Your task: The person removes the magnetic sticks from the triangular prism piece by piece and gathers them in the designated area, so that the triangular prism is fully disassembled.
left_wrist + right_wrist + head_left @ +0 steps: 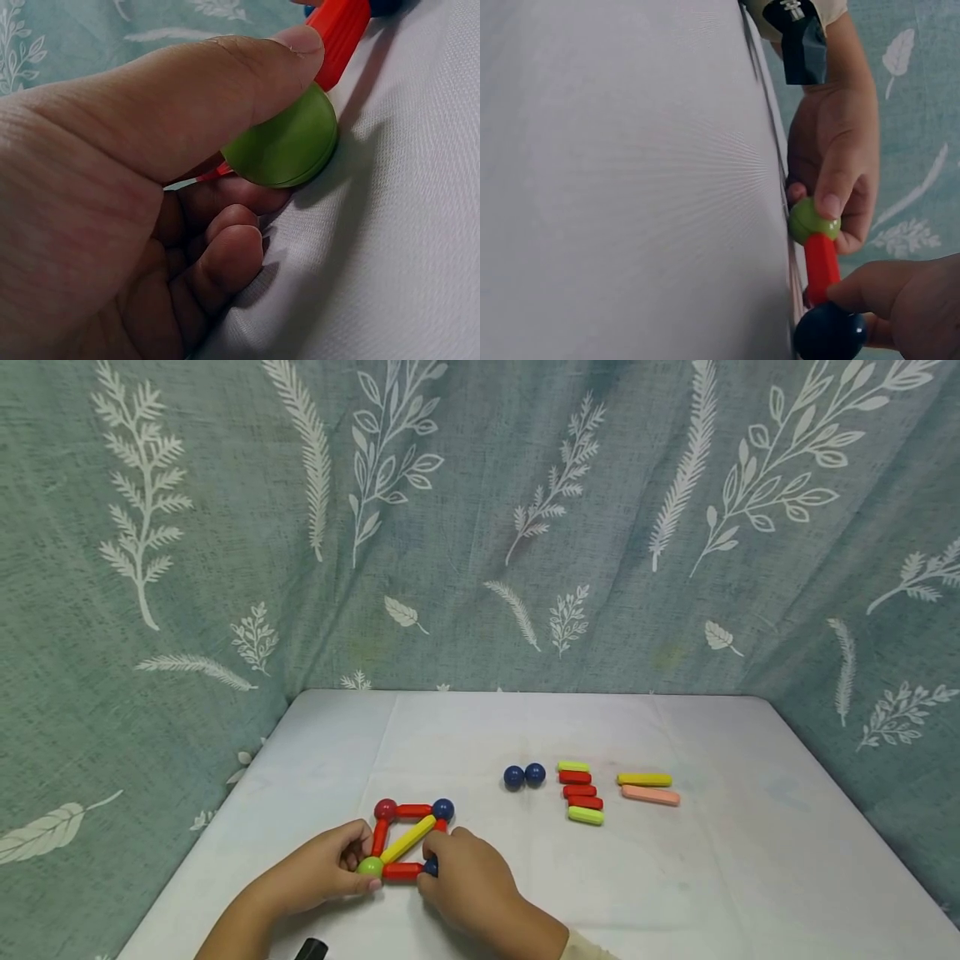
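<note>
A square of red rods [413, 811] with balls at its corners lies flat on the table, a yellow rod [407, 840] running diagonally across it. My left hand [328, 866] pinches the green ball [289, 142] at the near left corner between thumb and fingers. At the near right corner, my right hand [474, 881] grips the dark blue ball [830, 332], its thumb by the end of the near red rod [821, 268]. A red ball [386, 810] and another blue ball [443, 810] form the far corners. The right-side rod is partly hidden behind my right hand.
Two loose blue balls [513, 777] sit beyond the square to the right. Beside them are short red and lime rods [580, 791] in a column, then longer yellow [644, 779] and orange [650, 795] rods. Leaf-patterned cloth [480, 527] hangs behind the white table [712, 877].
</note>
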{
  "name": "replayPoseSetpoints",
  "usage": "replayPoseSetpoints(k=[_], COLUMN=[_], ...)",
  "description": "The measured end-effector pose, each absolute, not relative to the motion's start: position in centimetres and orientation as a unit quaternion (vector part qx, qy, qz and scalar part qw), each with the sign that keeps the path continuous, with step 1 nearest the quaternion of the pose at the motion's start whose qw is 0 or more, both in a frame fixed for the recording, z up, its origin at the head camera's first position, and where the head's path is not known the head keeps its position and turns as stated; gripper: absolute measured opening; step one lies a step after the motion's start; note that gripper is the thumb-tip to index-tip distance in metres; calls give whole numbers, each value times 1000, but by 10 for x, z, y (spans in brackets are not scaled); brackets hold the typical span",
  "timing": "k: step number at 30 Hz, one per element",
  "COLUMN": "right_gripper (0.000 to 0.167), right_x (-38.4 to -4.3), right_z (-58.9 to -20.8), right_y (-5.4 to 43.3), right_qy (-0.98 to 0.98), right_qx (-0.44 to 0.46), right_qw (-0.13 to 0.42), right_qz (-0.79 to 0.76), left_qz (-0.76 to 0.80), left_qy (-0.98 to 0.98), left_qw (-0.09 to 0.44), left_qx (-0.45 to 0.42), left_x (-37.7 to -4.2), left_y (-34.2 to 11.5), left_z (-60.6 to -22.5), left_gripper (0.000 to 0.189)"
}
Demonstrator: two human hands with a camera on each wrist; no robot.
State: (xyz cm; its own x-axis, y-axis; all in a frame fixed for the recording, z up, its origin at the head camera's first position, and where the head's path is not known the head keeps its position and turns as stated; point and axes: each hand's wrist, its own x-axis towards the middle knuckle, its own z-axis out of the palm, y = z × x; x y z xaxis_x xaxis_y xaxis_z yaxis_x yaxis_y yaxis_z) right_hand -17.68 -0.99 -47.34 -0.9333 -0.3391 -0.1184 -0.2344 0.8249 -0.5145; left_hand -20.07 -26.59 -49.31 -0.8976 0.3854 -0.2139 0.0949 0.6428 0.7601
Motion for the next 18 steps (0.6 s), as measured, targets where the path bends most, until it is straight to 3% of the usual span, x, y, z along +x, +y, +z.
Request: replayPoseSetpoints(k=[18], right_gripper=[13], right_x=[-180], right_z=[-485], right_y=[-9], right_qy=[932], right_qx=[-150], right_qw=[104], right_qz=[-312], left_qz=[402], left_qy=[887], left_qw=[180], left_qx=[139], left_x=[-201], left_y=[-265], left_z=[-493], left_gripper=[52])
